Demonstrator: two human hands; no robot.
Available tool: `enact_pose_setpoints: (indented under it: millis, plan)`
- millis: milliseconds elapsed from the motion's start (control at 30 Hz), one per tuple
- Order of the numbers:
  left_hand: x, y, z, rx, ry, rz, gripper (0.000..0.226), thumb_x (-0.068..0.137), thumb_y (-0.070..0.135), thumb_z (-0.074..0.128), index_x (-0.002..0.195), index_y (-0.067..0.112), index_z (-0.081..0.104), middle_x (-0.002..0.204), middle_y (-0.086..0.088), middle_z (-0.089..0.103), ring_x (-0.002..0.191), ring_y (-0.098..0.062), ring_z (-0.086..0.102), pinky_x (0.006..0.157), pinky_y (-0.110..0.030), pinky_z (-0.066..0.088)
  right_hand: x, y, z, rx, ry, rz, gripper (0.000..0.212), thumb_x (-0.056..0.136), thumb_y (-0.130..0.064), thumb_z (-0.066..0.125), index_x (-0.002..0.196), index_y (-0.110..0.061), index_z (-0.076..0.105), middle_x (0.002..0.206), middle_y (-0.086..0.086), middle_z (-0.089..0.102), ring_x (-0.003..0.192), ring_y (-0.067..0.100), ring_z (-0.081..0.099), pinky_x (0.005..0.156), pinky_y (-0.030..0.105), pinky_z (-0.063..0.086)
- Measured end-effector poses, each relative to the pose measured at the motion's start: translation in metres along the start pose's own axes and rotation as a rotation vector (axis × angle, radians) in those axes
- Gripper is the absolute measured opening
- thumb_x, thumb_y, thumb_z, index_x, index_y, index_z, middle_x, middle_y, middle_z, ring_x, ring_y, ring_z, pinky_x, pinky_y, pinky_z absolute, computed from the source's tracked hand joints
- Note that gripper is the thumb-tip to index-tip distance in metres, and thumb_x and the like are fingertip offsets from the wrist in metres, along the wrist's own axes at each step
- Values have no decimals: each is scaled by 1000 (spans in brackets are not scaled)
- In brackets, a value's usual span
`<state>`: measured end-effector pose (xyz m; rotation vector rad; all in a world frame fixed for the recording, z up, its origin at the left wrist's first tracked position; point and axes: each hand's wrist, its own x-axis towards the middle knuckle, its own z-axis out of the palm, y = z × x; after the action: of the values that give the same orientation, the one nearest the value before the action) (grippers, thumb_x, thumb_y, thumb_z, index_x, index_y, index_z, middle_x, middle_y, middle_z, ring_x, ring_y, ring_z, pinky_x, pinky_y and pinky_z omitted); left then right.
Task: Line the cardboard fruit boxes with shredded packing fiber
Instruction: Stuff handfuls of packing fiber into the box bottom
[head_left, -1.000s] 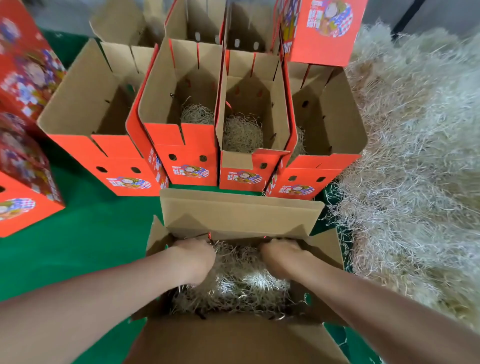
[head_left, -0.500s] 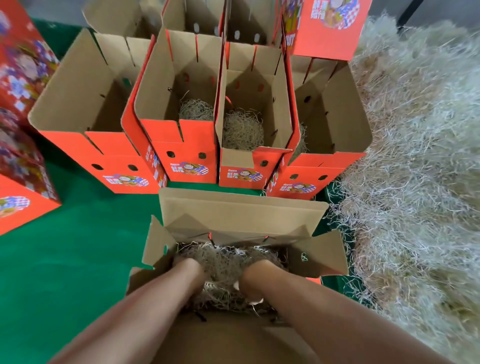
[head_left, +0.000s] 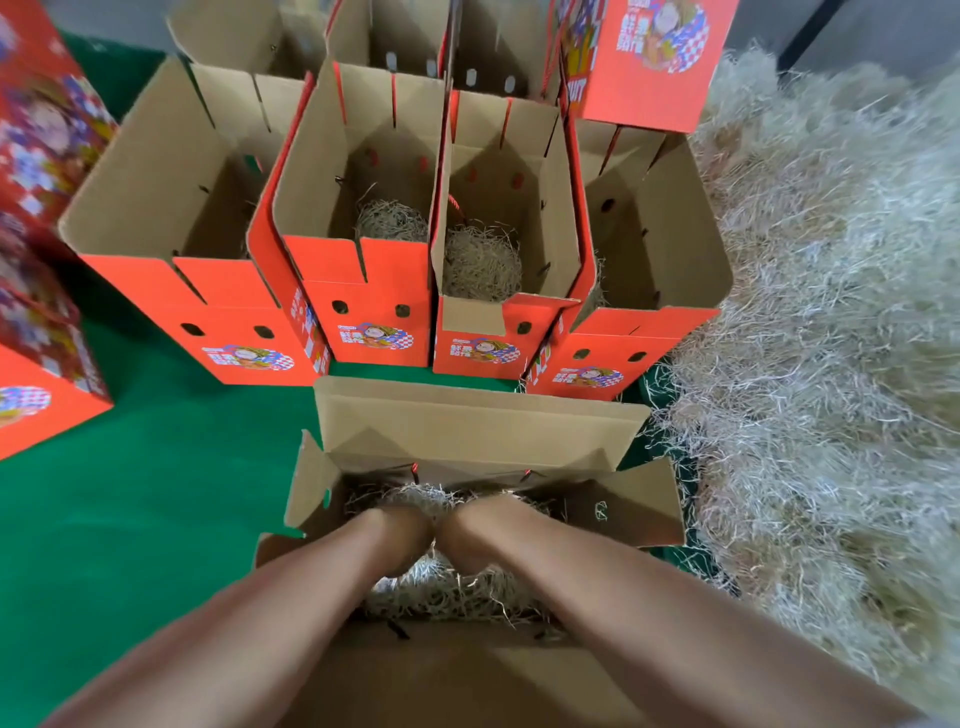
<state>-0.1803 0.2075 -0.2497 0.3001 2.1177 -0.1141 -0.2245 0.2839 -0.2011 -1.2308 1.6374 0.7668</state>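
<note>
An open cardboard fruit box stands right in front of me with its flaps spread. A layer of pale shredded packing fiber lies in its bottom. Both forearms reach down into it. My left hand and my right hand sit side by side, knuckles almost touching, pushed down into the fiber. Their fingers are buried in the fiber and hidden.
A big heap of loose fiber fills the right side. Beyond the near box stands a row of open red boxes; two show fiber nests inside. Closed red boxes stand left on the green mat.
My hands have come together from the box's far corners to its middle and sunk deeper into the fiber. The view has leaned in closer over the box.
</note>
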Motion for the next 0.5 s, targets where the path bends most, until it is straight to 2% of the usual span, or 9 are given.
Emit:
enact_pose_setpoints:
  millis: [33, 100, 167, 233, 300, 367, 400, 433, 500]
  plan:
    - [-2, 0, 5, 44, -90, 4, 37, 90, 7, 56, 126, -1, 53, 133, -15, 52, 121, -30, 49, 98, -35, 40, 12, -5, 9, 53, 52, -25, 35, 94, -7, 43, 129, -5, 47, 121, 9, 52, 99, 24, 52, 84, 34, 46]
    - [-4, -3, 17, 73, -194, 5, 51, 88, 6, 58, 136, 0, 43, 147, -16, 35, 135, -31, 32, 107, -44, 31, 26, -10, 27, 154, 109, -40, 54, 93, -6, 43, 144, -13, 30, 143, 12, 38, 121, 29, 46, 97, 38, 41]
    - [-9, -8, 27, 48, -158, 1, 69, 88, 11, 58, 148, 10, 23, 157, -12, 9, 144, -30, 6, 112, -55, 13, 32, -11, 42, 288, 126, 24, 62, 93, -11, 45, 148, -17, 17, 150, 15, 21, 130, 35, 36, 103, 42, 37]
    - [-13, -11, 35, 79, -153, -21, 68, 92, 19, 53, 149, 17, 17, 158, -7, -1, 145, -28, -5, 111, -60, 1, 37, -11, 53, 403, 134, 109, 60, 94, -14, 45, 147, -9, 18, 152, 16, 14, 134, 38, 27, 106, 47, 32]
    - [-15, -13, 40, 151, -175, -44, 59, 94, 24, 49, 147, 14, 25, 158, -8, 5, 145, -28, -1, 112, -58, -5, 43, -8, 61, 331, 71, 175, 62, 95, -14, 43, 148, -5, 12, 155, 15, 2, 139, 38, 10, 109, 54, 24]
    - [-18, -15, 39, 157, -185, -110, 51, 95, 25, 44, 142, 8, 33, 155, -11, 20, 144, -29, 10, 113, -54, -6, 44, -1, 68, 184, -3, 225, 61, 97, -20, 40, 149, -9, 10, 156, 11, -8, 142, 36, -2, 109, 62, 14]
    - [-21, -15, 36, 157, -181, -146, 49, 96, 26, 43, 140, 8, 36, 152, -13, 25, 142, -31, 14, 112, -57, -3, 45, 4, 71, 121, -12, 233, 57, 97, -21, 40, 148, -11, 16, 157, 10, -5, 142, 35, 0, 108, 62, 15]
    - [-24, -14, 30, 172, -170, -153, 47, 96, 26, 43, 138, 7, 39, 150, -15, 29, 141, -32, 19, 112, -60, 3, 43, 7, 70, 77, 9, 225, 53, 96, -20, 43, 146, -11, 26, 156, 13, 5, 141, 36, 10, 107, 59, 22]
    - [-26, -13, 19, 90, -32, -129, 38, 94, 18, 46, 129, 4, 49, 140, -16, 42, 133, -31, 35, 111, -51, 19, 38, 7, 63, 27, 133, 192, 45, 93, -18, 49, 136, -7, 43, 144, 16, 35, 128, 35, 38, 99, 49, 37]
